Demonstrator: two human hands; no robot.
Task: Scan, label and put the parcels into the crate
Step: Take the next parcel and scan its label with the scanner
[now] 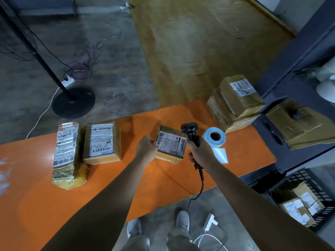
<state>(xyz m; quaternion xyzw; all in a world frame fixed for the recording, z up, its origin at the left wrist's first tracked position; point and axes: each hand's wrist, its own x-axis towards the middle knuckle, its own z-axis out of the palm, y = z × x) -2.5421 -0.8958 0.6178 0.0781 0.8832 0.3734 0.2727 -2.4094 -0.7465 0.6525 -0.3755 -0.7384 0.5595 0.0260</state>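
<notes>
Seems roughly midway. Counts at least two labelled brown parcels [297, 205] already inside the black lattice plastic crate [306, 175], low on the right past the table's end.

Grips the black handheld barcode scanner [190, 131] in the right hand [197, 151], fingers wrapped round its handle, head poised over the small brown taped cardboard parcel [171, 144] lying flat near the middle of the orange tabletop [126, 178]. Pinches that parcel's left edge with the left hand [146, 148], fingers curled.

Probably scanning now; labelling and crating of this one not yet done.

Leaves two more taped parcels [101, 142] side by side to the left, plus a stack of brown cardboard boxes [235, 104] at the far right corner. Keeps the pale blue roll of labels [214, 137] just right of the scanner, one white label trailing.

Beyond: grey concrete floor [112, 78], brown floor sheet [199, 51], black fan stand [73, 102] at left, dark metal shelving [290, 84] at right.
</notes>
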